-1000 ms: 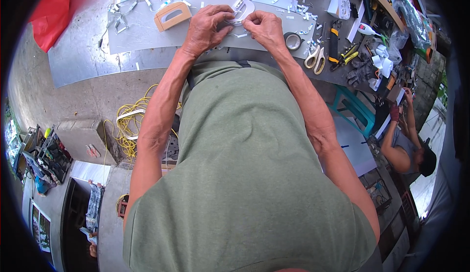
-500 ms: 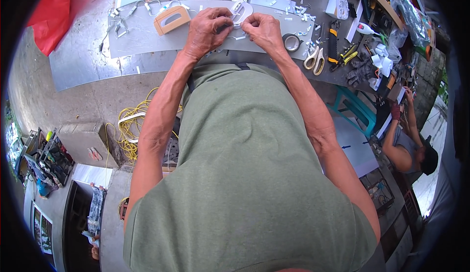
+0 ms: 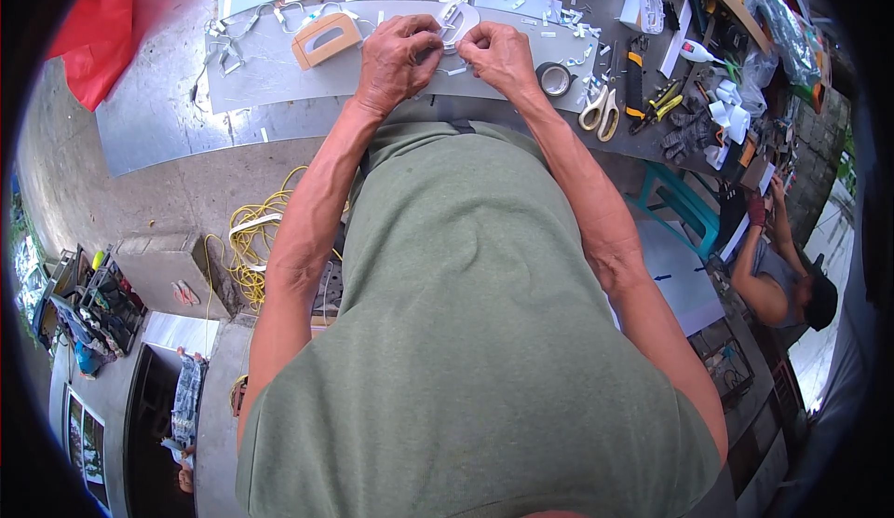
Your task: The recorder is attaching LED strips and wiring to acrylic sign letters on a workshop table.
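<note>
Head view: how do the hands sit?

The left hand (image 3: 400, 63) curls, fingers bent towards its thumb, at the lower left of a white rounded piece (image 3: 458, 20). The right hand (image 3: 500, 56) curls at the lower right. Whether the tips grip anything, I can't tell.

Why from 2 sides?

Probably to steady something so small, over a grey sheet (image 3: 270, 82) that offers flat backing.

Further out?

A tan slotted block (image 3: 324, 51) lies left of the left hand; tape (image 3: 567, 83) and scissors (image 3: 596, 105) lie beyond the right, presumably for easy reach.
</note>
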Action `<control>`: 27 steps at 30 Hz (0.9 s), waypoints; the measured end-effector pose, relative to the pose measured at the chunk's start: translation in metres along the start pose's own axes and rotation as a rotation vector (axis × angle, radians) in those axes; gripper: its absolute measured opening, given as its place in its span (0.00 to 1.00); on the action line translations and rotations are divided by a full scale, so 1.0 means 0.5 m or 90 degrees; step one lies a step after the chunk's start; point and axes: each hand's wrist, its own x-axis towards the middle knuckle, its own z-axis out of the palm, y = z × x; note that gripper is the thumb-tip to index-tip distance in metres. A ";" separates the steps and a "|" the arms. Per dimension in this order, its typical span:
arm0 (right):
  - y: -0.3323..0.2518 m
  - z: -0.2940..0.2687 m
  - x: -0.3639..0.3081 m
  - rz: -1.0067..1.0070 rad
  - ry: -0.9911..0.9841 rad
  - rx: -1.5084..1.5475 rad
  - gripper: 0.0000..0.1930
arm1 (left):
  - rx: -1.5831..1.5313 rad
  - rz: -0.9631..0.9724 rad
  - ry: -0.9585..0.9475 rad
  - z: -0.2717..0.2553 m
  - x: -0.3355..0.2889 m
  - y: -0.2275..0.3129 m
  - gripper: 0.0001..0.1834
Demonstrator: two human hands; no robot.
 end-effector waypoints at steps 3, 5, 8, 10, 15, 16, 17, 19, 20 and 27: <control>0.000 -0.001 -0.001 -0.016 -0.002 -0.009 0.12 | 0.004 -0.015 0.002 0.001 0.007 0.009 0.06; -0.008 -0.010 -0.005 -0.037 0.005 -0.011 0.11 | -0.006 -0.043 0.006 0.002 0.010 0.017 0.05; -0.025 -0.043 -0.018 -0.004 -0.088 0.105 0.13 | -0.010 -0.073 0.014 0.003 0.006 0.024 0.05; -0.018 -0.052 -0.020 0.048 -0.108 0.288 0.16 | -0.022 -0.073 0.024 0.005 0.006 0.030 0.04; -0.019 -0.052 -0.034 0.047 -0.093 0.285 0.17 | -0.026 -0.066 0.037 0.005 0.008 0.033 0.04; -0.020 -0.050 -0.033 0.052 -0.086 0.272 0.17 | -0.029 -0.066 0.035 0.005 0.009 0.033 0.04; -0.024 -0.048 -0.032 0.051 -0.084 0.275 0.17 | -0.032 -0.068 0.032 0.004 0.009 0.033 0.04; -0.034 -0.042 -0.028 0.029 -0.070 0.125 0.17 | -0.029 -0.061 0.036 0.003 0.008 0.032 0.04; -0.032 -0.034 -0.024 0.029 -0.069 0.127 0.17 | -0.027 -0.056 0.041 0.003 0.009 0.033 0.04; -0.011 -0.004 -0.006 0.007 0.011 -0.015 0.17 | -0.019 -0.046 0.020 0.000 0.014 0.030 0.04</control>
